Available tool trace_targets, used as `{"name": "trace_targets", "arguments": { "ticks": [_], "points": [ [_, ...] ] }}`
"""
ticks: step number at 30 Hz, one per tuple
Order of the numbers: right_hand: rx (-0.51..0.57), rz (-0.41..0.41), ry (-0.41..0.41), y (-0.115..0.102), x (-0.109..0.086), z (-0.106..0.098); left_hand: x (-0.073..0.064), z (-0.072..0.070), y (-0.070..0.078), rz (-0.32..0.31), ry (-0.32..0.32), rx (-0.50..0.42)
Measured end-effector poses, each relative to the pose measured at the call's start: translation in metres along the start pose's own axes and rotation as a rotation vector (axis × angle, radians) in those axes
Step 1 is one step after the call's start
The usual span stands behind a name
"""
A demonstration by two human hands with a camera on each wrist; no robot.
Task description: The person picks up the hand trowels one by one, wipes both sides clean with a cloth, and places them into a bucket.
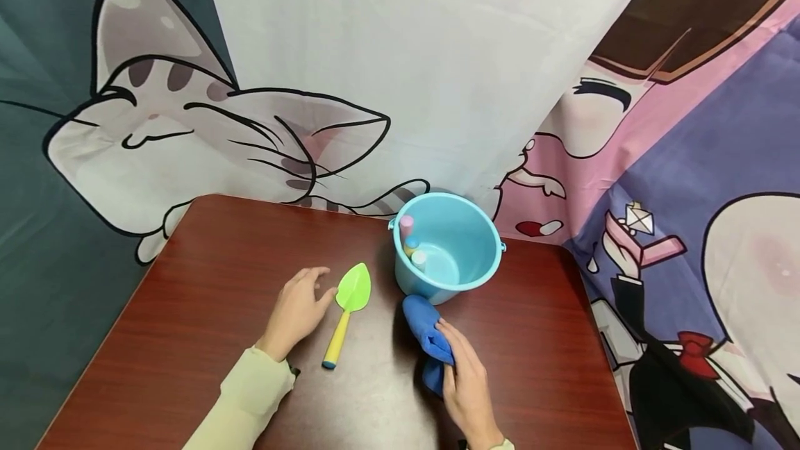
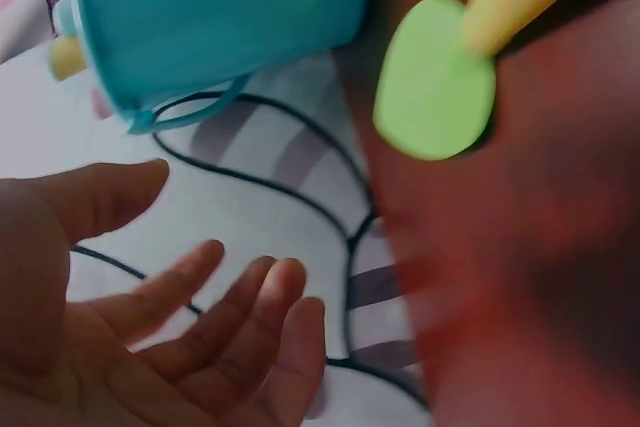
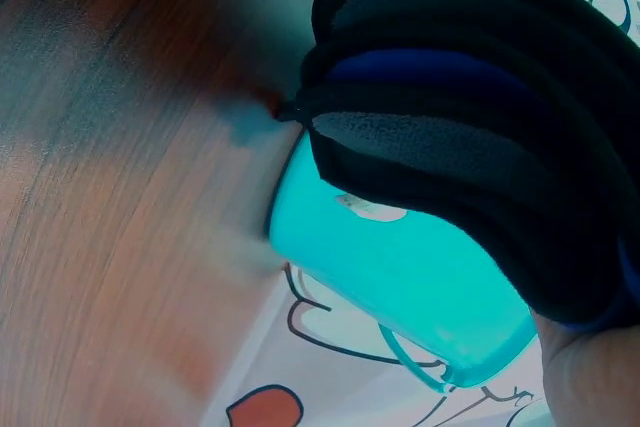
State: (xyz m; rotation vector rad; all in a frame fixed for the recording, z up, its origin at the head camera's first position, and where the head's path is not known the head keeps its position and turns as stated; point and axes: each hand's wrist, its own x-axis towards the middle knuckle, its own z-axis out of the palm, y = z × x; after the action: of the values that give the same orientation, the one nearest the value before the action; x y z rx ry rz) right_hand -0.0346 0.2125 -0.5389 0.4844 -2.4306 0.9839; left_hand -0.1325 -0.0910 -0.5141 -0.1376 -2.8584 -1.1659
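Observation:
My right hand [image 1: 465, 384] grips a folded blue cloth [image 1: 426, 328] in front of the light blue bucket [image 1: 471, 242]. In the right wrist view the layers of the cloth [image 3: 430, 147] look dark and cover part of the bucket [image 3: 400, 267]. Beside a toy trowel [image 1: 354, 290], with a green blade and yellow handle, my left hand [image 1: 298, 311] hovers with loosely bent fingers. Its fingertips come close to the blade; in the left wrist view nothing lies between thumb and fingers, and the trowel [image 2: 435, 77] appears apart from the hand.
Inside the bucket, along its left wall, stand small items: a pink one [image 1: 406, 226], a yellow one with a blue top [image 1: 411, 246] and a white one [image 1: 419, 260]. A printed cartoon curtain [image 1: 437, 54] hangs behind the brown table [image 1: 219, 262].

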Motion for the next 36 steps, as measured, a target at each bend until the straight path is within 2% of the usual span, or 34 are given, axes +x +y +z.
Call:
{"name": "trace_targets", "arguments": {
  "ticks": [7, 12, 17, 26, 36],
  "points": [
    [0.003, -0.013, 0.006, -0.001, -0.002, 0.001, -0.031, 0.031, -0.024, -0.213, -0.048, -0.032],
    [0.004, -0.013, 0.013, 0.0, -0.004, 0.002, -0.045, 0.045, -0.031, -0.306, -0.109, 0.028],
    [0.004, -0.019, 0.024, 0.0, -0.003, 0.001, -0.05, 0.052, -0.028, -0.339, -0.139, 0.076],
    [0.001, -0.008, 0.022, 0.003, -0.002, 0.001, -0.049, 0.058, -0.024, -0.387, -0.138, 0.045],
    [0.003, -0.003, 0.019, 0.003, -0.001, 0.001, -0.045, 0.062, -0.025, -0.392, -0.133, 0.01]
  ]
}}
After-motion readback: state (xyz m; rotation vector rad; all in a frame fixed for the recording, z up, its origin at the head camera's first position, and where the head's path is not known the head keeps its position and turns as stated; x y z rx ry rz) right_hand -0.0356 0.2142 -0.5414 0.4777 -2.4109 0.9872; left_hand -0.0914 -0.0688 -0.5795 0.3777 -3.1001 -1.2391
